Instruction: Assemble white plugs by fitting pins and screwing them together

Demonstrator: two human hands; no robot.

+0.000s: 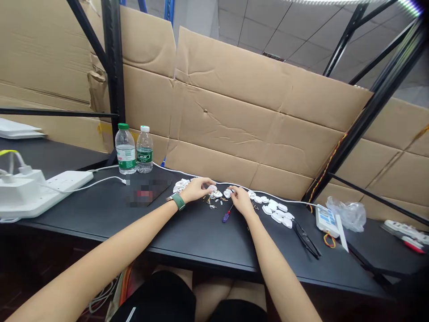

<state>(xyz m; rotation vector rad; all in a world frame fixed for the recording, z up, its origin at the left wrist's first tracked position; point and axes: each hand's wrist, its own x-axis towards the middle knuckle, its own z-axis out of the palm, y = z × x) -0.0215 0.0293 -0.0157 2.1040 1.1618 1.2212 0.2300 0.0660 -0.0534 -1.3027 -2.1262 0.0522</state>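
Note:
My left hand [197, 188], with a green-strapped watch [179, 201] at the wrist, has its fingers closed around a small white plastic piece [212, 189]. My right hand [241, 200] pinches a round white plastic piece [227, 193] at its edge. Between the hands lie another white piece [217, 194] and scattered small metal and white bits [212, 206]. A screwdriver with a purple handle [226, 217] rests on the black table just left of my right hand. Beyond my left wrist sits a pile of white plastic parts [180, 185]. The exact kind of these parts is too small to tell.
Several white covers [277, 212] lie to the right, near black-framed glasses [306, 240] and a white-and-blue box [327, 221]. Two bottles [126, 154] and a power strip [69, 181] stand left. A white cable [197, 175] runs along the cardboard wall [234, 112].

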